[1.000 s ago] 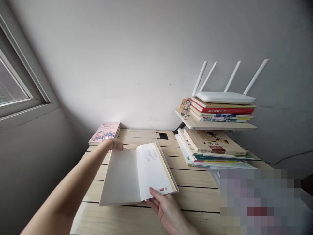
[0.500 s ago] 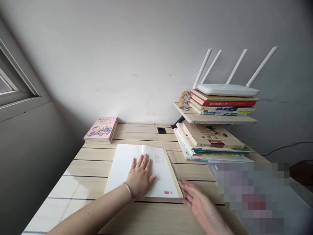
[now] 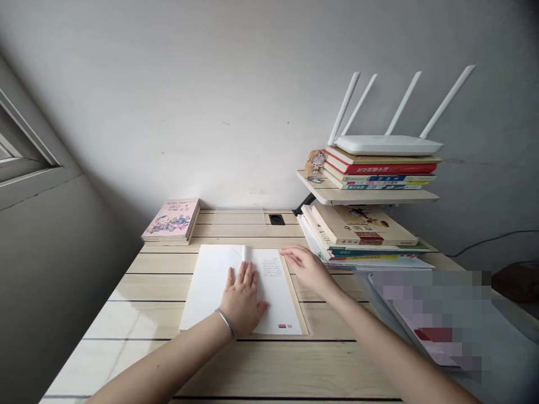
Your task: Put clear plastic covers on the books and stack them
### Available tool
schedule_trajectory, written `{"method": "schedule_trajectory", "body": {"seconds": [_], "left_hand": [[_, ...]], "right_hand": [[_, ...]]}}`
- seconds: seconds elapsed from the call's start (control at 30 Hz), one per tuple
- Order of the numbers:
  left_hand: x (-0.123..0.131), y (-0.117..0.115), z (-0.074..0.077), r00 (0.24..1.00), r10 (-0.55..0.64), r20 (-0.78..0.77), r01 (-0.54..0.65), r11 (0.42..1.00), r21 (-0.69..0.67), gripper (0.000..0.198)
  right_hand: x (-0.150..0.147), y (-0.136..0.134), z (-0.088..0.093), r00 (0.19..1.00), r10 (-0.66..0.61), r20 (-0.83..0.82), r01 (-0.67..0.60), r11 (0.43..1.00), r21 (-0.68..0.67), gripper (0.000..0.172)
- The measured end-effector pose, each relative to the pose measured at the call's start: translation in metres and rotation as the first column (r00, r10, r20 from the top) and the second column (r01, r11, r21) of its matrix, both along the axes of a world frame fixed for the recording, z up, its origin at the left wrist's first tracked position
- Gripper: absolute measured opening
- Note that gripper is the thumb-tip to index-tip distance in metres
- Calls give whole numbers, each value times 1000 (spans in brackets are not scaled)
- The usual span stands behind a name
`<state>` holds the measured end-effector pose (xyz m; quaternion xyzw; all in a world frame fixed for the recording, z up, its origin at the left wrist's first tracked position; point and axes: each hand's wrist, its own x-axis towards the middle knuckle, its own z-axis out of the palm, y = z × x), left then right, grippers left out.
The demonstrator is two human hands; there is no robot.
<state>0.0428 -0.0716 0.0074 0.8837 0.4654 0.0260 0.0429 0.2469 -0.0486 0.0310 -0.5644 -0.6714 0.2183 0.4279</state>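
Observation:
A book [image 3: 210, 286] lies flat on the table, its white cover side up, with small print and a red mark on its right part. A clear plastic cover [image 3: 306, 330] shows faintly along its right edge. My left hand [image 3: 243, 300], with a silver bangle at the wrist, presses palm down on the book's middle, fingers stretched and slightly spread. My right hand [image 3: 306, 268] is at the book's upper right corner. Its fingers are pressed together on the clear cover's edge; the thumb is mostly hidden.
Pink picture books [image 3: 172, 221] are stacked at the back left. A clear sheet [image 3: 239, 217] lies near the socket [image 3: 277, 219]. At the right, a pile of books [image 3: 362, 224] sits under a small shelf [image 3: 374, 196] bearing more books and a white router [image 3: 389, 145]. A blurred-out patch covers the right front.
My right hand has moved from the book's lower right corner up along its right edge to the upper right corner. My left hand stays flat on the book.

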Motion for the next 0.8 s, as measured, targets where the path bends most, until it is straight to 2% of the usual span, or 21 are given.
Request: {"method": "schedule_trajectory", "body": {"seconds": [0.1,0.17,0.23,0.33,0.4,0.43,0.5,0.53,0.57,0.63,0.7,0.73,0.8], "left_hand": [[1,0,1,1000,2,12,-2,1000,9,63],[2,-2,4,999,2,40,-2,1000,19,59],[1,-6,8,997,-14,80,11,1000,29,56],[-16,-14,16,984,-28,178,24,999,23,44],[-41,-18,20,957,59,283,-63,998,4,35],[-57,-19,22,926,154,345,-166,986,5,31],[-90,-18,23,823,360,439,-386,922,-32,35],[-105,-15,23,751,489,444,-479,866,-143,39],[-117,-12,23,660,620,424,-539,784,-307,45],[-131,-4,24,513,782,354,-557,617,-556,58],[-131,3,28,457,843,285,-530,515,-674,66],[-128,7,30,459,849,261,-527,497,-689,65],[-119,12,34,492,835,248,-533,514,-672,56]], "right_hand": [[-36,36,28,960,211,185,-215,977,-1,22],[-65,60,38,905,317,284,-299,948,-105,29],[-90,80,36,823,398,405,-306,912,-273,43],[-110,99,22,758,456,466,-295,877,-379,59],[-112,105,13,741,477,473,-294,863,-411,62],[-110,106,10,734,485,476,-290,857,-426,62],[-107,109,8,724,495,480,-275,846,-456,62],[-106,110,8,721,499,480,-265,839,-474,61],[-106,112,10,718,505,479,-255,831,-494,61],[-108,115,12,716,516,470,-234,812,-535,62],[-111,119,15,718,523,460,-212,793,-570,62],[-112,121,16,719,525,456,-203,785,-585,61],[-113,122,18,719,532,448,-192,771,-608,54]]}}
